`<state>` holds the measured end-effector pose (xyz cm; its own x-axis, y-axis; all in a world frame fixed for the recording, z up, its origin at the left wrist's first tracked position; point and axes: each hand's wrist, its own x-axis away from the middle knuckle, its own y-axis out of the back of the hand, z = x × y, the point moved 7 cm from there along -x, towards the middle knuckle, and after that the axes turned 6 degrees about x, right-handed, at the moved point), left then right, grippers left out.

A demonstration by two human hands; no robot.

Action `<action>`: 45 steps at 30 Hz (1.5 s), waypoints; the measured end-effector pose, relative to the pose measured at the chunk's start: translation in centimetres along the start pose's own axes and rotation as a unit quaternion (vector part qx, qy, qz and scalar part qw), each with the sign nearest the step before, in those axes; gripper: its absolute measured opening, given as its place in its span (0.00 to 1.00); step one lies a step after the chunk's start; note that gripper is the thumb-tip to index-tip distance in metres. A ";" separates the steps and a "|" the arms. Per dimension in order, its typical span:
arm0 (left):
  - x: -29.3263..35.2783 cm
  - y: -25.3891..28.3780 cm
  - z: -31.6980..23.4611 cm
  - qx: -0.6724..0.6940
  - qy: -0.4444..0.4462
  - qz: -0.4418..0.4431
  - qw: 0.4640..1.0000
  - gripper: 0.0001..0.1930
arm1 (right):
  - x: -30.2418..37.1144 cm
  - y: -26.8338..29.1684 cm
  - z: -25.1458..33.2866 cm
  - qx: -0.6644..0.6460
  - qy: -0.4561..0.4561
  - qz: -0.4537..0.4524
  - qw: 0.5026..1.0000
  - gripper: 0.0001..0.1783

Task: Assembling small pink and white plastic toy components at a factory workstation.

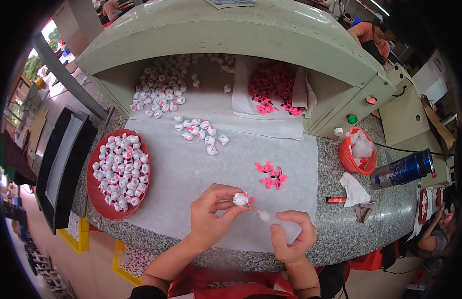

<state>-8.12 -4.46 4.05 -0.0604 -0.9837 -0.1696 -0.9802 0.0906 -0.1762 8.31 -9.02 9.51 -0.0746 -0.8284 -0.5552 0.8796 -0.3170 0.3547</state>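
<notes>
Between the thumb and fingers of my left hand is a small rounded white piece with pink spots. My right hand is wrapped around a translucent white squeeze bottle, tilted toward the left. Its thin brownish nozzle reaches the lower right side of the piece; whether the tip touches cannot be made out. Beyond my hands, a small heap of pink pieces, some with dark parts, lies on white paper. Several similar white pieces lie farther back on the paper.
A red dish full of white pieces stands at the left. Behind, a pale green metal housing covers more white pieces and a cloth with pink pieces. At the right are a red basket, a blue flask and a crumpled tissue.
</notes>
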 end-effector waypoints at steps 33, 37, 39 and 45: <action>-0.2 -0.1 1.0 0.147 0.131 0.010 0.980 0.15 | -0.5 0.6 0.3 0.027 0.028 0.008 0.999 0.11; -0.3 0.1 1.0 0.143 0.130 0.005 0.981 0.15 | -0.6 0.6 0.5 0.037 0.034 0.014 0.999 0.11; -0.3 0.1 1.1 0.140 0.129 0.004 0.982 0.15 | -0.5 0.5 0.5 0.033 0.028 0.025 0.999 0.10; -0.2 -0.1 1.2 0.146 0.137 0.016 0.980 0.16 | -0.2 0.3 -0.1 0.009 -0.072 0.034 0.997 0.08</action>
<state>-7.77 -4.07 2.93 -0.1779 -0.9808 0.0796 -0.8832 0.1234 -0.4525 8.65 -8.90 9.64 -0.0828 -0.9056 -0.4160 0.8769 -0.2645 0.4014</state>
